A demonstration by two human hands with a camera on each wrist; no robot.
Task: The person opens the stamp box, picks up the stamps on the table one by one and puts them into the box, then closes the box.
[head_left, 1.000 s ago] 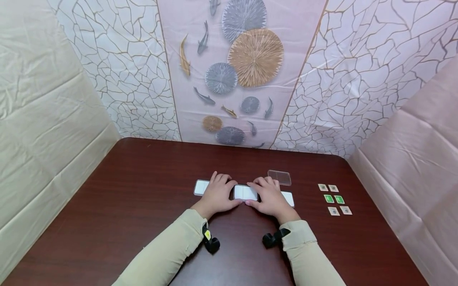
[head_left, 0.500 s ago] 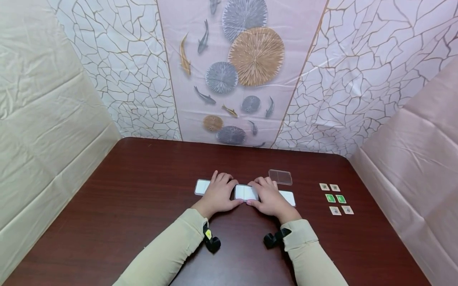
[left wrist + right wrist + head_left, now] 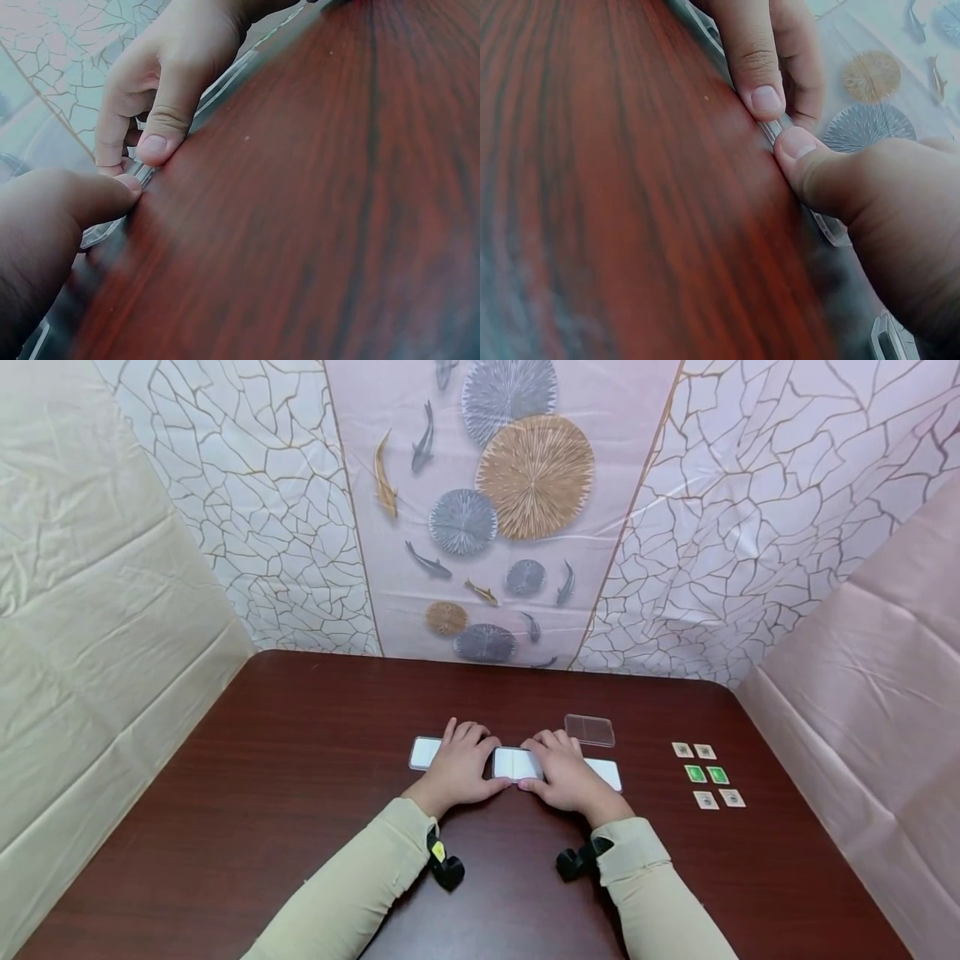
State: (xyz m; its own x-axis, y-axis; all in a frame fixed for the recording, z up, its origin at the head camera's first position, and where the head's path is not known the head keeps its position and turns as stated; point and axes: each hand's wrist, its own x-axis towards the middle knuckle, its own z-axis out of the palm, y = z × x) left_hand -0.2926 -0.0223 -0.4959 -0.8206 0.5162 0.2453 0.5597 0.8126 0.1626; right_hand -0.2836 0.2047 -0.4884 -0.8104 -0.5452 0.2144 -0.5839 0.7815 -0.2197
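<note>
A small clear plastic case (image 3: 517,764) with a white inside split in two lies flat at the middle of the table. My left hand (image 3: 459,768) grips its left end, thumb on the near edge and fingers at the far side. On the right end my right hand (image 3: 570,781) holds it the same way. Both thumbs (image 3: 112,196) press the near rim, their tips close together, in the wrist views. Similar white cases stick out from behind each hand, one on the left (image 3: 424,752) and one on the right (image 3: 604,773), partly hidden.
A clear flat lid-like plate (image 3: 589,731) lies behind my right hand. Further right, several small square pieces stand in pairs: pale ones (image 3: 693,750) at the back, green ones (image 3: 707,774) between, pale ones (image 3: 718,799) in front. Curtains enclose the dark red table (image 3: 225,827).
The head view has shifted very slightly. Both hands keep the same hold on the middle case, which stays in place.
</note>
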